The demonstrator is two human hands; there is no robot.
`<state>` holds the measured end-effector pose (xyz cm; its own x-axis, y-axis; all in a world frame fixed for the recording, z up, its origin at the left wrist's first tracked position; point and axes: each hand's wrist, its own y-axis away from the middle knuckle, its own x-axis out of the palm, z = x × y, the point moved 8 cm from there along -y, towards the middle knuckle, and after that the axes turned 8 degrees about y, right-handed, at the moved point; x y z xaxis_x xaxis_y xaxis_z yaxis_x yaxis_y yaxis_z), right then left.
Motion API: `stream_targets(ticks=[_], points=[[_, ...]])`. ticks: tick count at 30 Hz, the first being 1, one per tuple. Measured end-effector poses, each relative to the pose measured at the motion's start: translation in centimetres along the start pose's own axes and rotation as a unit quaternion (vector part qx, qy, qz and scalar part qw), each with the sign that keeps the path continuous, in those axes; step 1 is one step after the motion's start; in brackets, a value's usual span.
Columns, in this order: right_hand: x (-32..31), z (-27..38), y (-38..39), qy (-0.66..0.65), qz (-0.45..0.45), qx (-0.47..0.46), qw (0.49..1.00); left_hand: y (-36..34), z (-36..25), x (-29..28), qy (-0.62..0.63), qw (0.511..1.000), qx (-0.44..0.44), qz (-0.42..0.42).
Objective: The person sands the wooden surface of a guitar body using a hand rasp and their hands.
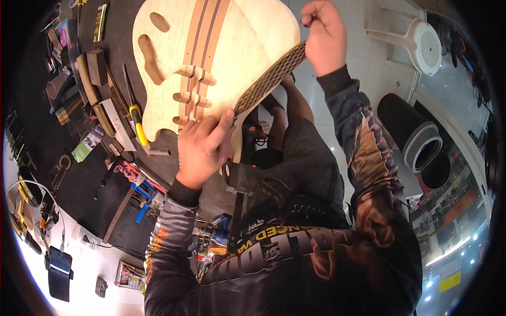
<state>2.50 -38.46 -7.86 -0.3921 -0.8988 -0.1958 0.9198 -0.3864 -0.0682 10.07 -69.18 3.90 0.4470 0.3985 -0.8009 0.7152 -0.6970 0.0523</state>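
Observation:
A pale wooden electric guitar body [258, 37] with darker stripes down its middle lies on the dark bench, several routed cavities cut into its top. Along its right edge runs a long, dark saw rasp [271, 78] with a lattice-patterned face, slanting from lower left to upper right. My right hand [326, 50] is closed around the rasp's upper end, hiding any handle there. At the lower end, my left hand [204, 145] pinches the rasp's tip, low over the body near the cavities.
Left of the body, a yellow-handled file [138, 124], wood blocks [96, 67], a wire brush [117, 100] and a blue clamp [142, 203] crowd the bench [79, 181]. A white stool [426, 47] and a black cylindrical bin [403, 124] stand on the right.

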Motion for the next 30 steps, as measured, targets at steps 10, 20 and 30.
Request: stream_targets(ticks=[10,20,30], points=[[-0.7,-2.4,-4.6,-0.121,-0.001,0.021,0.992,-3.1,0.5,0.5,-0.002,0.999,-0.029,-0.043],[-1.6,-2.8,-11.2,0.055,-0.032,-0.084,0.994,-8.2,0.3,-0.2,0.002,0.996,-0.069,-0.051],[-1.5,-2.7,-10.2,-0.157,-0.015,-0.016,0.987,-6.5,0.4,0.3,-0.011,0.998,-0.045,-0.052]])
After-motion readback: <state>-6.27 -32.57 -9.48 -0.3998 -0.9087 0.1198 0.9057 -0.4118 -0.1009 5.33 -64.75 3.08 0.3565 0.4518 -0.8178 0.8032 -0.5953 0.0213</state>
